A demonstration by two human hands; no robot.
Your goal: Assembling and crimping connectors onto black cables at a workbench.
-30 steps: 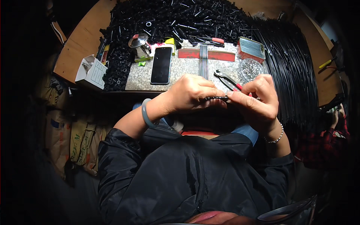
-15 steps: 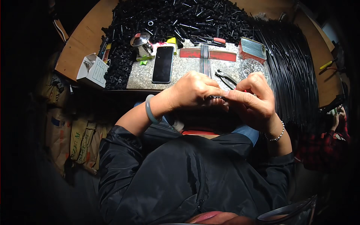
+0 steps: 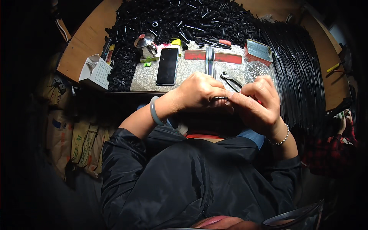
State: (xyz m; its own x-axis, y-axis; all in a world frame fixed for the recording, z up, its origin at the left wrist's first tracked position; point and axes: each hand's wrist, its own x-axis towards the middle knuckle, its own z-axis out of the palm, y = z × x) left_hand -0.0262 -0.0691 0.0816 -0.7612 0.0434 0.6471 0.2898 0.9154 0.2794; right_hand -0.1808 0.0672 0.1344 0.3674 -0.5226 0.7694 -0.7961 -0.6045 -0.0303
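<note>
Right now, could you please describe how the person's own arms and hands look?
Both black, slightly shiny jacket sleeves stop near the elbows. The ungloved left hand has a smooth grey-blue bangle at its wrist; the ungloved right hand, a silvery beaded bracelet.

Phone (image 3: 167, 66) left of pliers (image 3: 232, 81), carton (image 3: 100, 73) farther left, rods (image 3: 297, 69) farther right

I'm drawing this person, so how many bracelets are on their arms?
2: a grey bangle at the wrist of the left hand, and a silvery bracelet at that of the right hand. Black sleeves may hide more.
</note>
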